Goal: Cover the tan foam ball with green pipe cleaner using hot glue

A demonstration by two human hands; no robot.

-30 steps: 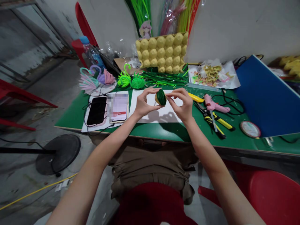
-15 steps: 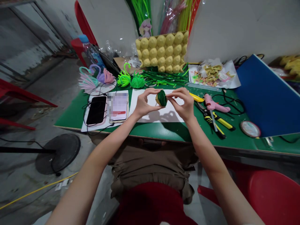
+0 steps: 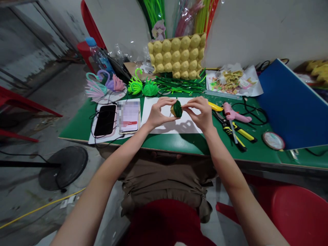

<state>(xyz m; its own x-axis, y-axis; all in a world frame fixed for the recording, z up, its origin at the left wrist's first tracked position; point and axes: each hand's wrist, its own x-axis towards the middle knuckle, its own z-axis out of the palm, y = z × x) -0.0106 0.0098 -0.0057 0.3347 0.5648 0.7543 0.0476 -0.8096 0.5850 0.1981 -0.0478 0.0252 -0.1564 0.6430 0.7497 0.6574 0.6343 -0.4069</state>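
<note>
Both hands hold one small egg-shaped piece (image 3: 176, 109), yellowish and partly wrapped in dark green pipe cleaner, a little above a white paper sheet (image 3: 169, 126) on the green table (image 3: 79, 126). My left hand (image 3: 158, 112) grips it from the left, thumb below and fingers curled over the top. From the right, my right hand (image 3: 200, 112) pinches it with its fingertips. Loose green pipe cleaners (image 3: 179, 86) lie behind the sheet.
Two phones (image 3: 105, 120) lie on paper at the left, with pipe-cleaner swans (image 3: 99, 87) and green tufts (image 3: 143, 88) behind. A yellow egg tray (image 3: 176, 56) leans at the back. To the right are a pink glue gun (image 3: 234, 114), cutters (image 3: 230, 131) and a blue board (image 3: 289, 106).
The wrapped piece has turned slightly between my fingers. Both hands stay in nearly the same place above the white sheet.
</note>
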